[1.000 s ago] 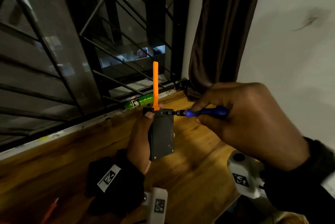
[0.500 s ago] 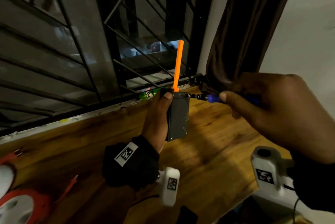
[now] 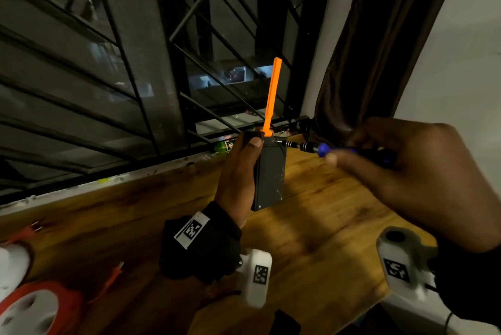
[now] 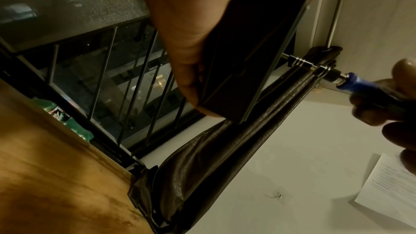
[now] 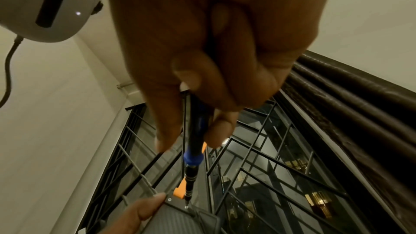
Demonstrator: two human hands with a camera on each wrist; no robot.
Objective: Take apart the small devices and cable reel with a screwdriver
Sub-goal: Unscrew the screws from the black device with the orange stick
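Head view: left hand [image 3: 238, 172] wrapped round a small black device [image 3: 271, 172], held upright above the wooden table [image 3: 311, 226], thumb pressed near the top edge beside an orange antenna [image 3: 272, 96] standing up from it. Right hand [image 3: 406, 172] clenched on a blue-handled screwdriver [image 3: 322, 149], shaft lying nearly level, tip set against a screw at the device's upper right corner. Red-and-white cable reel [image 3: 35, 310] lying untouched at the lower left of the table, well apart from both hands. Green bottle [image 3: 223, 146] on the sill behind.

Left wrist view: same device [image 4: 247, 51] seen edge-on, gripped between palm and fingers; screwdriver [image 4: 315, 68] coming in from the right and meeting the far face.

Right wrist view: fingers [image 5: 186, 76] curled round the screwdriver [image 5: 195, 131], bit resting at or just above a small screw [image 5: 186, 207] on the corner of the device [image 5: 180, 220]; exact seating too small to tell.

Likely trouble: bit slipping out of a shallow head and rounding it, from poor seating or an off-axis push. Device twisting in a one-handed grip, unsupported in the air. Freed screw dropping to the table or floor, lost in dim light. Antenna possibly knocked by the thumb.
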